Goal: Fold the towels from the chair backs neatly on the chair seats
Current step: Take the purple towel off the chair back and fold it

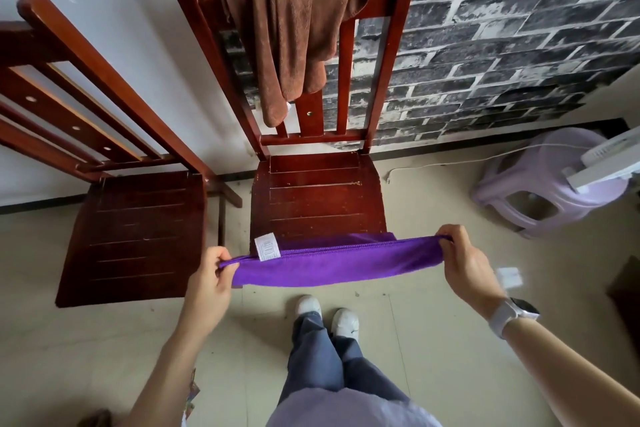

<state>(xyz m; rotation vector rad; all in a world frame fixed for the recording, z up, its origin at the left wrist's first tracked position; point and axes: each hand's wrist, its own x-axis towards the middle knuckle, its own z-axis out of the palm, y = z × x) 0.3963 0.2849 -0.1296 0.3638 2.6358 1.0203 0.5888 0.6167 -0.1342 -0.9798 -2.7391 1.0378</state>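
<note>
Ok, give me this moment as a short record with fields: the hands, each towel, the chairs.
left hand: pinches the purple towel's left end
right hand: pinches its right end
purple towel: stretched between the hands, over the middle chair seat's front edge
brown towel: bunched over the middle chair back, unfolded
middle chair: seat bare apart from the towel's edge
left chair: seat bare
</note>
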